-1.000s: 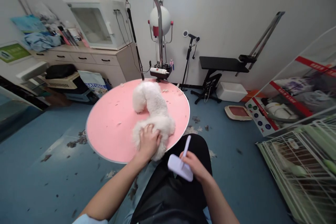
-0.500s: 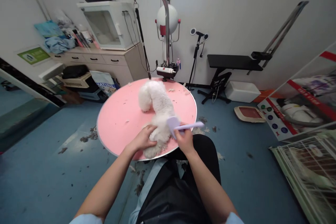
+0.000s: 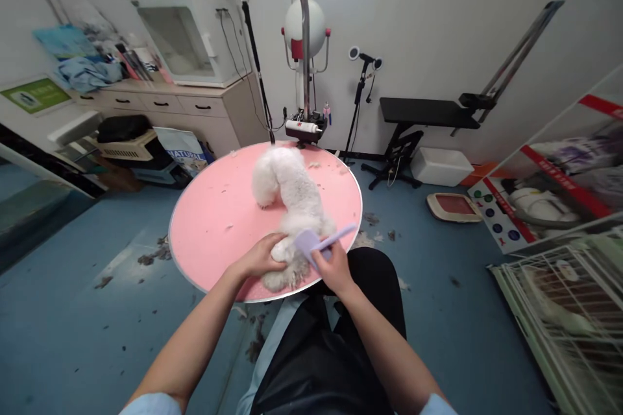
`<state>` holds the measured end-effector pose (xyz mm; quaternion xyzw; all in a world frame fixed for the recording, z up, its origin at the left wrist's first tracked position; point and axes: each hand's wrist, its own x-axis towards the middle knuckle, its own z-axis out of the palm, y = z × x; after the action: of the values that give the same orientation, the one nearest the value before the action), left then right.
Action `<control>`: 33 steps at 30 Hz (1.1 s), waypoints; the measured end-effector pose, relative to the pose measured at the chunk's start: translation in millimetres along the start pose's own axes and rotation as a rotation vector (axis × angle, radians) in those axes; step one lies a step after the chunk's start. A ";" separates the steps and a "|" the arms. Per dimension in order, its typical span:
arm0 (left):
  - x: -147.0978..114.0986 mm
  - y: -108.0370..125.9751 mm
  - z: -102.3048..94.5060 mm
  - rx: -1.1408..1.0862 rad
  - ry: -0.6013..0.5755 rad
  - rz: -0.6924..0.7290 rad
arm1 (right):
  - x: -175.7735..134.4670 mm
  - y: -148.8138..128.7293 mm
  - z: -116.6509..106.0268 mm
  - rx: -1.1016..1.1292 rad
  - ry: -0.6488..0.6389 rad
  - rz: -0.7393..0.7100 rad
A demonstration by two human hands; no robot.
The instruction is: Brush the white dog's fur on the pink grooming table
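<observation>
A small white fluffy dog (image 3: 294,181) is on the round pink grooming table (image 3: 204,207), its head toward the far left and its rear toward me. My left hand (image 3: 265,255) grips the dog's hindquarters near a hind leg, with the thumb on the near side; fur hides some of the fingertips. In my right hand (image 3: 333,268) is a lilac slicker brush (image 3: 307,242), held by its handle. The brush head lies against the fur of the dog's rear, just right of my left hand. Its handle points up to the right.
A metal grooming arm (image 3: 305,32) with a hanging black strap (image 3: 254,58) rises at the table's far edge, beside a white bottle (image 3: 302,126). Cut fur (image 3: 154,253) litters the blue floor. A wire cage (image 3: 559,298) stands on the right.
The brush has moved left and slightly down over the dog's rear, closer to my left hand. My left hand keeps its hold. The whole view has shifted slightly.
</observation>
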<state>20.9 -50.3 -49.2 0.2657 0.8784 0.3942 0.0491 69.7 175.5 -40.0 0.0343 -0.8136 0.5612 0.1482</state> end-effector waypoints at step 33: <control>-1.6 4.2 18.2 0.041 0.062 0.002 | -28.9 5.3 -0.1 -0.040 0.077 0.076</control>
<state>29.4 -36.6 -58.8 0.2551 0.8872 0.3841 0.0158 96.2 174.3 -52.8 -0.0211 -0.8192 0.5508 0.1585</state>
